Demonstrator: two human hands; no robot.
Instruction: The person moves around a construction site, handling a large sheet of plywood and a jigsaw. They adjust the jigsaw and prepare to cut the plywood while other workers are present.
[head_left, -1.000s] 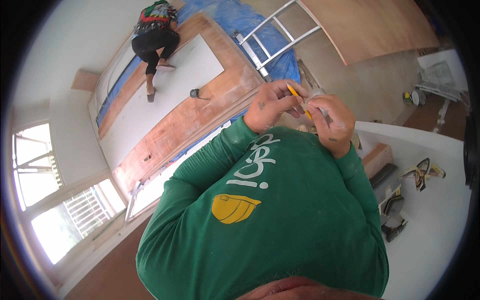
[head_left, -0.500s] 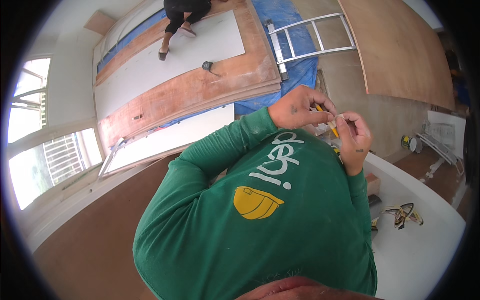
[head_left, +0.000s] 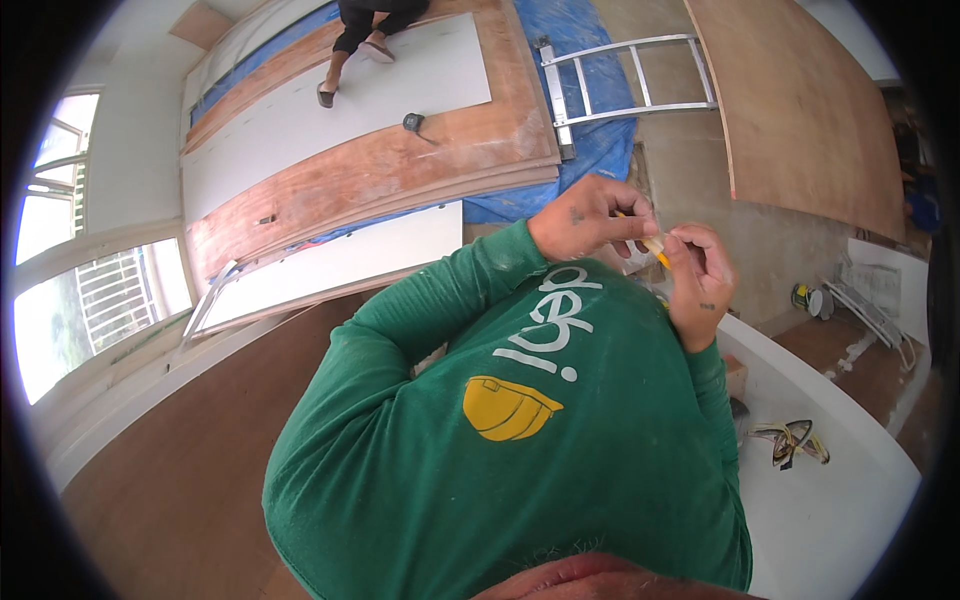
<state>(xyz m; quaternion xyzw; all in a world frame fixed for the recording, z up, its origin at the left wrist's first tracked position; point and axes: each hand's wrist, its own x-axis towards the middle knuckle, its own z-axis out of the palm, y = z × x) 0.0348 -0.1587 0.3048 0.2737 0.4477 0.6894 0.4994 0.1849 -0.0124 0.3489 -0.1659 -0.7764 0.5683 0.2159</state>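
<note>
Hands have drifted right: our left hand (head_left: 585, 215) and right hand (head_left: 700, 275) keep pinching the yellow pencil (head_left: 655, 247). We are still fiddling above the white surface (head_left: 830, 500).

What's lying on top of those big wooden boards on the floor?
On the wooden boards lie a white panel and a small dark tool; another person's feet rest on the panel. A blue tarp shows beneath; the floor under it is covered.

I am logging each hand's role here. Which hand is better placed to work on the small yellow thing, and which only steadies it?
Probably the right hand: its fingertips pinch the tip of the small yellow thing. The left hand grips the other end, so it seems to steady it.
</note>
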